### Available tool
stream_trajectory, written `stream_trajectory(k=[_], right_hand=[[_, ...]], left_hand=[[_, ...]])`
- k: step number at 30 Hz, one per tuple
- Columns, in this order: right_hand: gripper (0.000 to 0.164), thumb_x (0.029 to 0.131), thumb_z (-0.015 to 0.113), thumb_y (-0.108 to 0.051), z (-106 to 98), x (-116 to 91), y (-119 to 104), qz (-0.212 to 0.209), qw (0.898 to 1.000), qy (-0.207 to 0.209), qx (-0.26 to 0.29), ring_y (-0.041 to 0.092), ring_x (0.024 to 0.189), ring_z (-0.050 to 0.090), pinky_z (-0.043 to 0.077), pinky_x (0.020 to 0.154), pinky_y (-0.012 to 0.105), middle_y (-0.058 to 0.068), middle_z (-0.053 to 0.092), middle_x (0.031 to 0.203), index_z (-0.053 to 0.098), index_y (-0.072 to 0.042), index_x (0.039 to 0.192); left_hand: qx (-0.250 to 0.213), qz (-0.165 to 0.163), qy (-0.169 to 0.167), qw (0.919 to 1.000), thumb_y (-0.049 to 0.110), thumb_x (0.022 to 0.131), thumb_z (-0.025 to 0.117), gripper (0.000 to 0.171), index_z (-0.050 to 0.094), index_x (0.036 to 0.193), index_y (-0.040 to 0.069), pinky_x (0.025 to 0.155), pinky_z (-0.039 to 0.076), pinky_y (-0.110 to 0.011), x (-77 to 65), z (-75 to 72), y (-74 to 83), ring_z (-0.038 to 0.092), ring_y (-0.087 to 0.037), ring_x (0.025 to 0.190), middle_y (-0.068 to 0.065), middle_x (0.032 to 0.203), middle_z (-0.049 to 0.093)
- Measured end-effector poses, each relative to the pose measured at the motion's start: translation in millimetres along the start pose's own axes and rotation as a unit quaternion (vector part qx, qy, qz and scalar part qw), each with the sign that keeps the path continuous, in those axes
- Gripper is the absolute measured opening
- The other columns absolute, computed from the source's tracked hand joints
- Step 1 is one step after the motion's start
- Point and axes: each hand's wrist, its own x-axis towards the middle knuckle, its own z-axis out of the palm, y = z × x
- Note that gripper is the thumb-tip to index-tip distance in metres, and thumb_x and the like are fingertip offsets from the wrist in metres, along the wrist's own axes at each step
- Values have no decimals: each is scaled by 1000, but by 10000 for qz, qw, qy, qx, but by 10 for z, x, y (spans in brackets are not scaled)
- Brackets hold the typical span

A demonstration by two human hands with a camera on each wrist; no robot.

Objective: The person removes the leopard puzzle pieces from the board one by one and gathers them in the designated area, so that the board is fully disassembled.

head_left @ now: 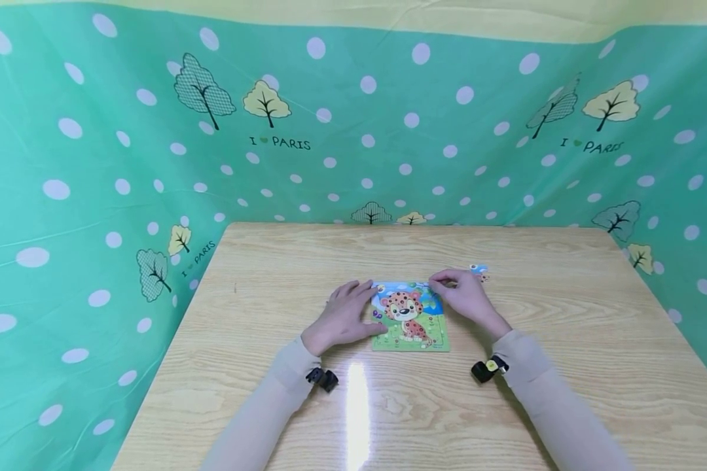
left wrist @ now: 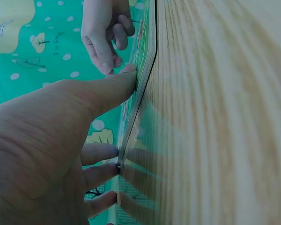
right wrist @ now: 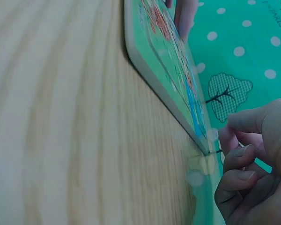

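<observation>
A square jigsaw puzzle with a spotted leopard cub on green grass lies flat on the table. At its left side my left hand is spread out, the thumb resting on the board's face and the other fingertips touching its edge and far left corner. My right hand has its fingers bent together at the far right corner, fingertips right at the picture. In the right wrist view, these curled fingers show beside the board's corner; I cannot tell whether a piece is between them.
Small loose puzzle pieces lie just beyond my right hand, partly hidden by it. The wooden table ends at a green dotted curtain behind and at both sides. Both wrists carry small black cameras.
</observation>
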Motion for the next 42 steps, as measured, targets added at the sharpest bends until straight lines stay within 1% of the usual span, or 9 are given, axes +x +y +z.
stream_trajectory(k=[2, 6, 15, 17, 21, 24, 30, 37, 42], right_hand=[[22, 105, 69, -24, 26, -6, -10, -5, 10000, 8, -5, 29, 107, 70, 53, 91, 39, 12, 80, 116, 80, -9, 117], [22, 105, 69, -24, 65, -30, -54, 1, 9999, -49, 134, 27, 105, 70, 54, 89, 38, 11, 80, 115, 80, -9, 116], [22, 104, 70, -24, 152, -72, -124, 17, 9993, -274, 255, 20, 89, 63, 50, 75, 30, 9, 78, 107, 79, -9, 116], [21, 104, 70, -24, 173, -77, -141, 33, 9991, -282, 311, 21, 89, 63, 50, 75, 31, 9, 78, 107, 80, -9, 116], [20, 103, 71, -24, 220, -86, -162, -16, 9988, -331, 370, 21, 94, 66, 52, 82, 33, 8, 79, 109, 80, -11, 115], [19, 103, 71, -24, 255, -84, -174, -130, 9989, -338, 306, 20, 95, 67, 53, 84, 34, 7, 79, 109, 80, -12, 115], [18, 101, 74, -23, 309, -89, -248, -240, 9989, -368, 156, 18, 86, 65, 53, 77, 33, 6, 79, 106, 80, -13, 114], [15, 99, 76, -21, 352, -78, -362, -476, 9960, -607, -450, 12, 76, 62, 52, 73, 28, 1, 74, 92, 80, -11, 110], [14, 98, 77, -23, 365, -64, -419, -478, 9952, -676, -528, 12, 67, 58, 48, 67, 28, 0, 70, 86, 80, -12, 106]], left_hand=[[5, 6, 2, 10000, 63, 93, 72, 94, 39, 166, 16, 133, 15, -63, 0, 6, -1, 23, -39, 164, -8, 177, 30], [-6, -2, -12, 10000, 63, 93, 72, 94, 38, 167, 16, 133, 15, -63, 0, 13, -2, 23, -38, 164, -8, 177, 29], [-65, -3, 7, 10000, 62, 93, 72, 93, 39, 166, 16, 133, 15, -63, -6, 17, 0, 23, -39, 163, -8, 176, 30], [-53, -9, 7, 10000, 63, 93, 72, 94, 38, 166, 16, 133, 15, -63, -5, 16, 2, 23, -39, 164, -8, 177, 30], [-40, -23, 3, 10000, 63, 92, 72, 94, 38, 166, 16, 133, 15, -62, -10, 14, 9, 22, -38, 164, -8, 177, 29], [-38, -27, 2, 10000, 63, 92, 72, 94, 39, 166, 16, 133, 15, -63, -14, 13, 13, 23, -39, 164, -8, 177, 30], [-68, -8, 37, 10000, 62, 93, 72, 92, 39, 166, 16, 133, 15, -63, -17, 3, 7, 23, -40, 163, -9, 176, 30], [-57, 18, 7, 10000, 62, 94, 71, 92, 38, 167, 16, 133, 15, -63, -17, -8, 4, 23, -40, 163, -9, 177, 29], [-22, 30, 11, 10000, 62, 94, 71, 92, 38, 167, 16, 133, 15, -63, -7, -2, 10, 23, -40, 163, -9, 177, 29]])
